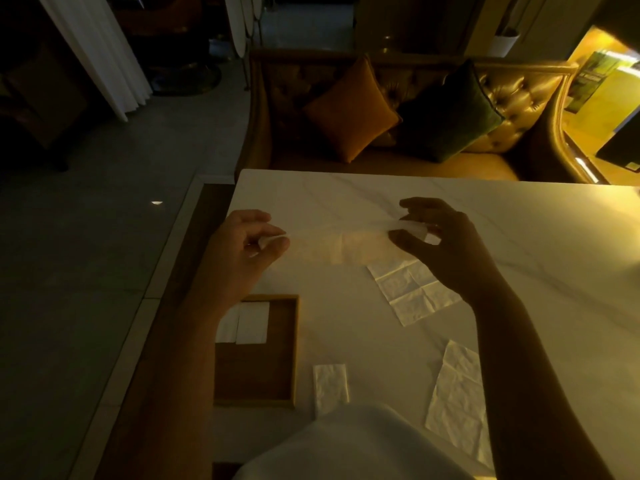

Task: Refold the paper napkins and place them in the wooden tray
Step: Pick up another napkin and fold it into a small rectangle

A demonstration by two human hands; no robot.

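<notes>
A dim room lit in warm yellow is seen, with a white marble-look table (485, 216) in front of a tufted sofa (512, 98) on which an orange cushion (349, 109) and a dark green cushion (450, 112) are propped. Above the table, a napkin (343, 245) is held stretched in a long band between both hands. Its left end is pinched between thumb and fingertips of the left hand (242, 247), and its right end is gripped by the fingers of the right hand (440, 240) (the other fingers there are loosely curled).

A wooden tray (291, 348) is set at the table's left edge, partly hidden by the left forearm. Two folded napkins (246, 322) are laid side by side in its far part, touching each other.

On the bare table, an unfolded napkin (412, 292) with visible crease squares is spread below the right hand. A narrow folded napkin (330, 388) is placed just right of the tray, and a larger half-open napkin (457, 396) is lying near the right forearm. A white garment (356, 445) fills the bottom of the view.
</notes>
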